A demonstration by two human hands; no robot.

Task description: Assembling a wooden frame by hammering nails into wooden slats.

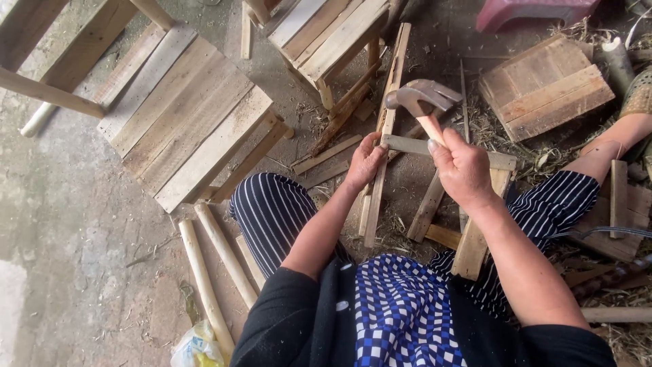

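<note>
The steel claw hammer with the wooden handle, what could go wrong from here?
The left hand pinches the grey wooden slat right under the raised steel claw hammer in the right hand; a stray blow might hit fingers. The loose wooden frame on the lap could shift.

Hammer handle [430, 127] hidden in fist.
</note>
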